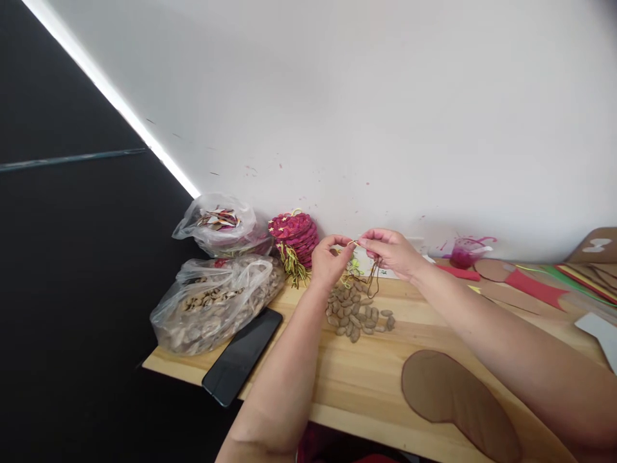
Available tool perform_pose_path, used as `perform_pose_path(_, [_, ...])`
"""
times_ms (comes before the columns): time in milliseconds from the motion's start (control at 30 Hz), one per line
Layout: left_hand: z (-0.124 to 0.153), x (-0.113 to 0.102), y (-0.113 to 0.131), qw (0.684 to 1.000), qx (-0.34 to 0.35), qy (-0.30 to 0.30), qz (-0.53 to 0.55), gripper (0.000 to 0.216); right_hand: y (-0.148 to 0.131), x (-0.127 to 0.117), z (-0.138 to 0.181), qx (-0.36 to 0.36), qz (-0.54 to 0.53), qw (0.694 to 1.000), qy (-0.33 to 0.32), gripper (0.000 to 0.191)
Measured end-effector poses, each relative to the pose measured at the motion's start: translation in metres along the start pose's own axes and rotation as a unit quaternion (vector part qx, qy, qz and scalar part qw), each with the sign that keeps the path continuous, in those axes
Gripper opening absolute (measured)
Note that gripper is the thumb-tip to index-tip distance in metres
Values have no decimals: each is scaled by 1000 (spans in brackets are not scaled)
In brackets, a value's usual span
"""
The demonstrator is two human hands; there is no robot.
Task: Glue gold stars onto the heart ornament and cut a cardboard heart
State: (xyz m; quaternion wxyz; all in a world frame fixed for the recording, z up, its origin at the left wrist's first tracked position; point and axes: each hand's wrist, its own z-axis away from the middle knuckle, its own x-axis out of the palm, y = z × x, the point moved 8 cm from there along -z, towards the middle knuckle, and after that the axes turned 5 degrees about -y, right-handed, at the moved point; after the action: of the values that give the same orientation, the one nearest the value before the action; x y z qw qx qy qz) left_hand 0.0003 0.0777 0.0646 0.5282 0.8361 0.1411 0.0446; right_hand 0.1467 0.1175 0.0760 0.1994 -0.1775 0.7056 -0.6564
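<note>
Above the table, my left hand and my right hand meet fingertip to fingertip, both pinching a thin cord. Its upper part looks yellowish between the fingers, and a darker brown loop dangles below my right hand. Whether it has a knot is too small to tell. Beneath the hands lies a loose pile of peanuts in their shells. Left of my left hand stands a stack of magenta round pieces with yellow-green cord tassels.
Two clear plastic bags, one of peanuts and one of scraps, sit at the left. A black phone overlaps the table's front edge. A brown cardboard shape lies at front right. Behind are a paint-stained cup and red cutouts.
</note>
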Motion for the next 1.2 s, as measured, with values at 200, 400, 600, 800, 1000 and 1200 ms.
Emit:
perform_pose_path(200, [-2,6,-7,997,-15,-19,67,24,1,-3,-1,-17,21,999,18,32])
perform_pose_path(400, [2,15,-16,986,-70,-61,136,31,11,-11,0,-16,17,999,31,29])
perform_pose_path(600, [8,22,-18,967,-140,-100,190,38,19,-16,-3,-34,-3,999,16,29])
perform_pose_path(800, [14,32,-19,956,-174,-161,174,31,28,-23,-5,-48,9,999,13,23])
perform_pose_path(1000, [10,20,-13,987,-95,-125,-44,29,31,-22,-2,-30,-10,1000,5,18])
perform_pose_path(1200, [6,13,-16,988,-88,-87,-97,42,32,-17,-1,-5,-53,999,-7,17])
